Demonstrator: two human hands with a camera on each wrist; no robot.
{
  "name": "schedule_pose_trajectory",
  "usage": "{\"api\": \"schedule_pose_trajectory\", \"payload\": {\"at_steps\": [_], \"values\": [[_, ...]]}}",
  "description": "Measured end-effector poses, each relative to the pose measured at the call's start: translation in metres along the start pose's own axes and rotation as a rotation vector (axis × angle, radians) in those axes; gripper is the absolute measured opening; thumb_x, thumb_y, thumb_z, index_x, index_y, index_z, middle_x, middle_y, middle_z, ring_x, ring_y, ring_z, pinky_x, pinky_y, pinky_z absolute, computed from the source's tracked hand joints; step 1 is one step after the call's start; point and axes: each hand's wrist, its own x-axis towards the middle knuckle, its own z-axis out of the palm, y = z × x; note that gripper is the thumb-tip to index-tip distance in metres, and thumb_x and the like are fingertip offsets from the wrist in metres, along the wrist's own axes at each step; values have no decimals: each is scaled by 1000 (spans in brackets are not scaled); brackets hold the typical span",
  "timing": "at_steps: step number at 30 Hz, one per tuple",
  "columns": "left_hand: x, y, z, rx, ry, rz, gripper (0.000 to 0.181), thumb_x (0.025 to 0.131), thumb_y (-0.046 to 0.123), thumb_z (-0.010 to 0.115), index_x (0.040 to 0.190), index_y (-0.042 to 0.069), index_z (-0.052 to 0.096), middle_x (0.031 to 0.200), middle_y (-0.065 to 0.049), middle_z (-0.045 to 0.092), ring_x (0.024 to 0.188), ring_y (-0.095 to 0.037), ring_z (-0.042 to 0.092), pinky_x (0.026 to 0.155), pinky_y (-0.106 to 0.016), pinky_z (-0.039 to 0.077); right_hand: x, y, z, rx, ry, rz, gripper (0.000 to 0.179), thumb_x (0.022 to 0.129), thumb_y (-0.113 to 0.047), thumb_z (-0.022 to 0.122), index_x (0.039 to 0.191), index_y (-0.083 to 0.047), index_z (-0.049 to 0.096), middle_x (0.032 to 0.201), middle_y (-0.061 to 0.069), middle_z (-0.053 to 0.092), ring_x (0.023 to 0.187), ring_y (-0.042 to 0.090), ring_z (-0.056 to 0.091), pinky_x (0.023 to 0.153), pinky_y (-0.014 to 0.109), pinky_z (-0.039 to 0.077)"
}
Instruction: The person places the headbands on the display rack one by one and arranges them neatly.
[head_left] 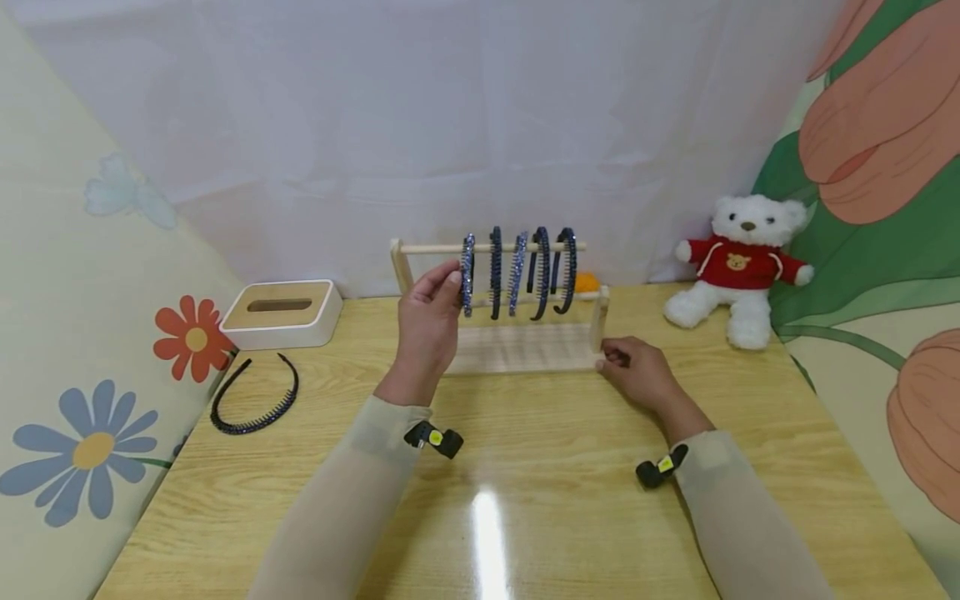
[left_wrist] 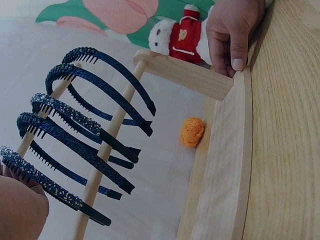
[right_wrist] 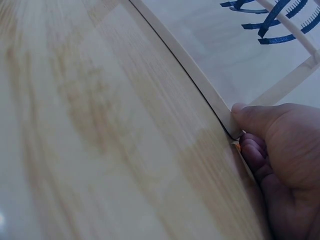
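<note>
A wooden rack with two rods stands on the table, and several dark, glittery toothed headbands hang over its rods. My left hand pinches the leftmost headband, which has silvery sparkles and sits around the upper rod. In the left wrist view that headband is nearest, its free end by the lower rod. My right hand grips the right end of the rack's base, thumb on the front corner, as the right wrist view shows; its fingers are curled at the end.
Another dark headband lies on the table at the left, in front of a white tissue box with a wooden top. A white teddy bear in a red sweater sits at the back right. An orange ball is behind the rack.
</note>
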Motion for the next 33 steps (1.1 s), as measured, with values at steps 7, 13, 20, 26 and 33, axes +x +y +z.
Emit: {"api": "schedule_pose_trajectory", "payload": {"at_steps": [7,13,20,26,33], "values": [[1,0,0,11,10,3,21,109,-3,60,111,9,77,105,2,76,95,-11,70,90,-24,59,1,-1,0,2,2,-3,36,102,-12,77,134,3,72,121,22,74,110,35,73,101,51,60],[1,-1,0,-4,9,-2,24,110,-3,60,107,12,78,104,1,76,95,-11,69,90,-23,59,0,-2,-1,-1,-2,4,36,102,-13,77,134,3,71,122,22,74,111,35,72,101,51,60],[1,-2,-4,23,19,-29,18,111,-1,59,117,4,76,104,1,76,96,-12,70,92,-23,60,0,0,0,-5,-6,-1,38,103,-14,77,136,3,71,122,22,74,111,35,72,101,52,60],[-2,2,-36,385,4,-66,29,112,17,64,136,1,69,122,-6,76,109,-12,70,103,-24,59,1,3,1,7,-14,2,39,103,-16,77,138,2,71,124,21,74,112,35,72,102,52,60],[-19,23,-125,1057,-231,4,43,111,36,68,139,3,71,131,-19,76,116,-23,72,101,-36,60,1,2,0,1,-13,7,41,103,-16,77,139,2,70,125,21,74,113,35,73,101,53,61]]}}
